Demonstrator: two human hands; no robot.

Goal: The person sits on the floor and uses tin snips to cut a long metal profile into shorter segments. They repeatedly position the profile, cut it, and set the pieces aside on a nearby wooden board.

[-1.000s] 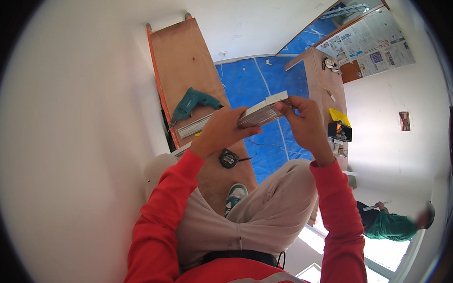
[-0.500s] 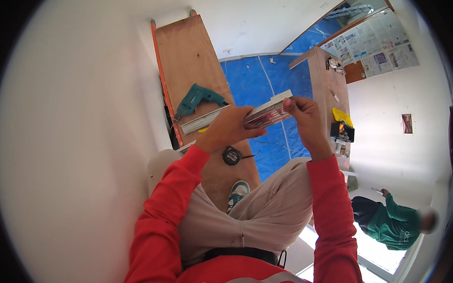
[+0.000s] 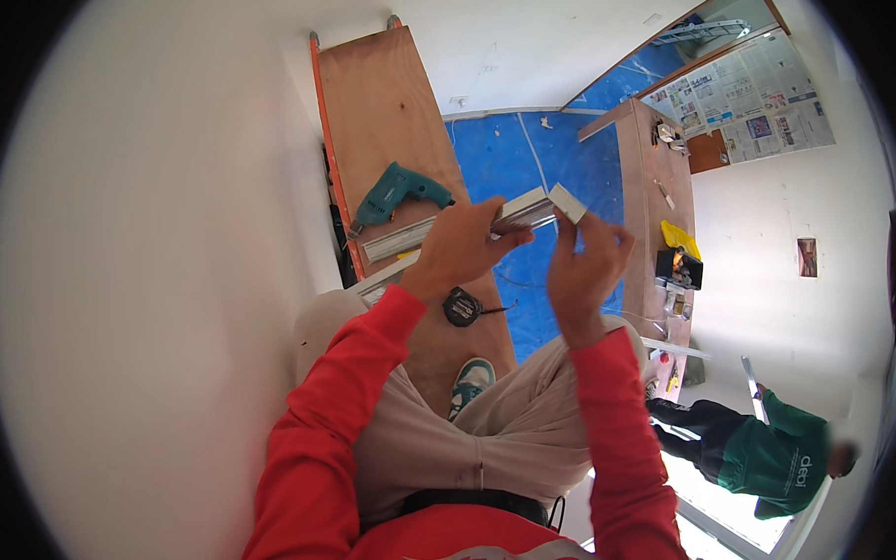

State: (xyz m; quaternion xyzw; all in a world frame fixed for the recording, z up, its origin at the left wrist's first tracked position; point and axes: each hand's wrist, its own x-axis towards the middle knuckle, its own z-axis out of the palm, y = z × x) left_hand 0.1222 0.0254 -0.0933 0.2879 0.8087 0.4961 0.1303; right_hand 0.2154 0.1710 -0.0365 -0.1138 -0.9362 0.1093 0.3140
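My left hand point(image 3: 457, 248) is closed round a short length of silvery grooved metal track point(image 3: 525, 212), held above the plank's right edge. At the track's far right end, a small pale rectangular end piece point(image 3: 567, 204) sits at an angle to it, pinched by the fingers of my right hand point(image 3: 590, 275). Whether the two pieces are joined I cannot tell. Left of my left hand, a longer white-and-grey grooved track point(image 3: 397, 238) lies on the wooden plank point(image 3: 368, 100). Beyond it rests a teal power drill point(image 3: 396, 193). A black tape measure point(image 3: 461, 307) lies below my left hand.
Orange metal point(image 3: 327, 136) edges the plank beside the white wall at left. Blue sheeting point(image 3: 498, 155) covers the floor. A wooden bench point(image 3: 637, 185) at right bears tools and a black box point(image 3: 680, 269). A person in green point(image 3: 770, 451) holds a long pale strip at lower right.
My right hand has moved down and slightly left. The pale end piece now stands angled to the track. At right, the person in green has shifted and raised a strip.
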